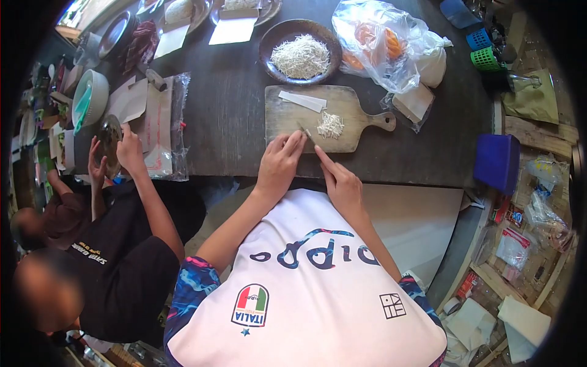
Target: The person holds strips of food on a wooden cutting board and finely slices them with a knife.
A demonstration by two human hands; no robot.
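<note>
- White shirt (306, 300) of the person spread across the 6 o'clock side, nearest the camera.
- Dark table (226, 122) reached away toward 12 o'clock.
- Another person (116, 275) in black was at 8 o'clock.
- Cutting board (353, 110) lay flat on the table, its handle toward 3 o'clock.
- Clear bag (388, 49) with orange contents lay at 1 to 2 o'clock from the board.
- Bowl (266, 59), just beyond it at 12, held heaped white shreds (299, 56).
- Left hand (281, 164), at the board's 7 o'clock edge, had its fingers bunched beside the blade; what they pinched could not be told.
- Right hand (343, 183), at 5 o'clock, was closed around the knife (307, 136), index finger extended along it.
- White strips (302, 101) lay at the board's 11 o'clock.
- Chopped pieces (331, 125) sat beside the blade, toward 2 o'clock.
</note>
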